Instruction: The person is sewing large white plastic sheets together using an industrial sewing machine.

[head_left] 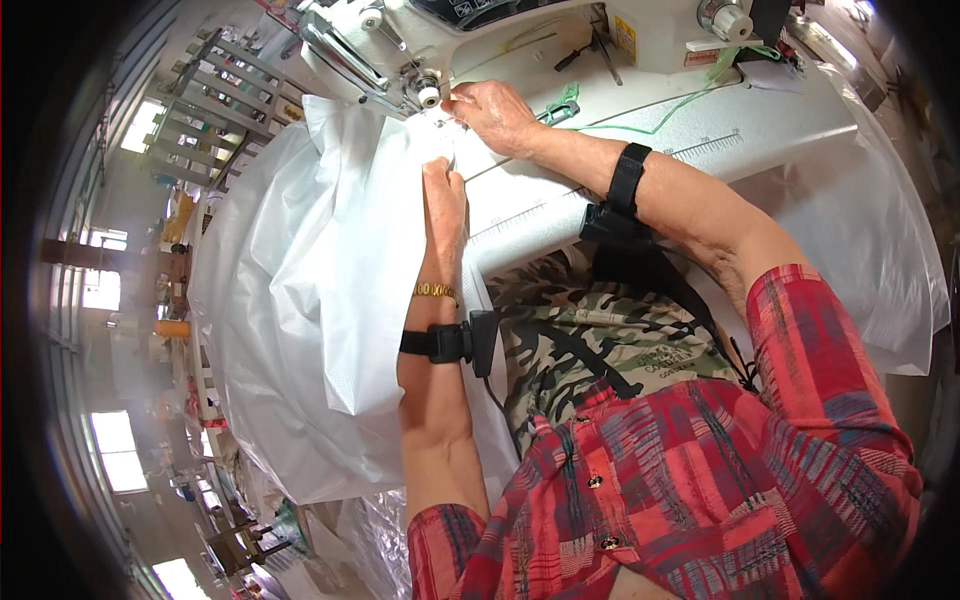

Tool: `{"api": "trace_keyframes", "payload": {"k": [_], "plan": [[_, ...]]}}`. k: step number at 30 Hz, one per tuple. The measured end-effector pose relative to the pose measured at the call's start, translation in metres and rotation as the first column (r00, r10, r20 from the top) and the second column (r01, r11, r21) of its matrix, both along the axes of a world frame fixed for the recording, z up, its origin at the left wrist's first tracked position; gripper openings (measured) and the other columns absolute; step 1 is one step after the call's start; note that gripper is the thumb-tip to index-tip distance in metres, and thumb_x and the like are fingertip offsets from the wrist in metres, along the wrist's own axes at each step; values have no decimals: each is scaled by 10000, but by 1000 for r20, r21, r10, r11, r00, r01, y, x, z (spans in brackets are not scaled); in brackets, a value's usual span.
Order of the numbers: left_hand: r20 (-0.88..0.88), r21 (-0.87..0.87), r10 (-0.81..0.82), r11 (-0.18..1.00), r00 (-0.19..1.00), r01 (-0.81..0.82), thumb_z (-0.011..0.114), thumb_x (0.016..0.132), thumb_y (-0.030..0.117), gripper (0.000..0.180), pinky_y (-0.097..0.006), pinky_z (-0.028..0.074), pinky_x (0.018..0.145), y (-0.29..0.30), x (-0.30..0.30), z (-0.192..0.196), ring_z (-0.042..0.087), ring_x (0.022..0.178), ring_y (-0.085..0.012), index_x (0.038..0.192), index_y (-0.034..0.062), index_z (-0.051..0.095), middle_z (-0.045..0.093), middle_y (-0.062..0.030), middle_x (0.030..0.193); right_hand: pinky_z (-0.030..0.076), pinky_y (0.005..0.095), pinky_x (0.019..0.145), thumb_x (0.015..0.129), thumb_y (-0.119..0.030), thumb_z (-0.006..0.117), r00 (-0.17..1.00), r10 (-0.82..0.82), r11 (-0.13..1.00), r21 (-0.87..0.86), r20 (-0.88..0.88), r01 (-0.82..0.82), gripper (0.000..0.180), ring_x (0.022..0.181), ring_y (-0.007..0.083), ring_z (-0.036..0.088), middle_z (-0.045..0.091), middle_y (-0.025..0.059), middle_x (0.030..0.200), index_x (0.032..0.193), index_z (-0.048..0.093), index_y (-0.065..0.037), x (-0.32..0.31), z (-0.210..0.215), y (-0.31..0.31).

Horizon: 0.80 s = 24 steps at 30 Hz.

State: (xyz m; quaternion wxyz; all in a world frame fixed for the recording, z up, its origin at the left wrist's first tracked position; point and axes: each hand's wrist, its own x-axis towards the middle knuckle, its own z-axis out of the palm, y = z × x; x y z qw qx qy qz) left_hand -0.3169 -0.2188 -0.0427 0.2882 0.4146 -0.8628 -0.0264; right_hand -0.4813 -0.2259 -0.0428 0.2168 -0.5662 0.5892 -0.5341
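A white sewing machine [650, 45] stands in front of me, its lit needle area at the upper middle. My left hand [443, 190] is closed on the edge of a large white translucent sheet [290, 290], just on the near side of the needle. The sheet drapes over my left forearm and hangs down at the left. Up beside the presser foot is my right hand [492, 115], its fingers curled and pressed together. Whatever those fingertips hold is hidden in the glare.
On the machine bed [590, 205], marked with a ruler scale, a green thread [660, 125] runs behind my right wrist. Small black-handled tools [575, 60] lie by the machine's column. More clear sheeting [860, 220] hangs at the right. A slatted rack [225, 105] stands at far left.
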Motion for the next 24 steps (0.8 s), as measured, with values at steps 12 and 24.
{"api": "trace_keyframes", "payload": {"k": [12,24], "plan": [[-438,69,-99,987,894,143,566,858,97,250,-336,309,490,-14,-2,-15,366,559,-81,680,-69,511,435,-56,542,510,413,742,906,-366,569,993,68,997,-37,-100,-72,340,753,299,674,722,96,771,935,749,-79,0,1,-1],[-304,348,110,938,946,3,672,825,67,673,-429,374,1080,211,106,-58,436,1311,-404,1424,-45,388,430,-276,1414,403,435,994,762,-293,752,371,316,641,-91,-873,-762,364,1115,222,536,600,46,1123,1060,645,-113,67,-10,136]]}}
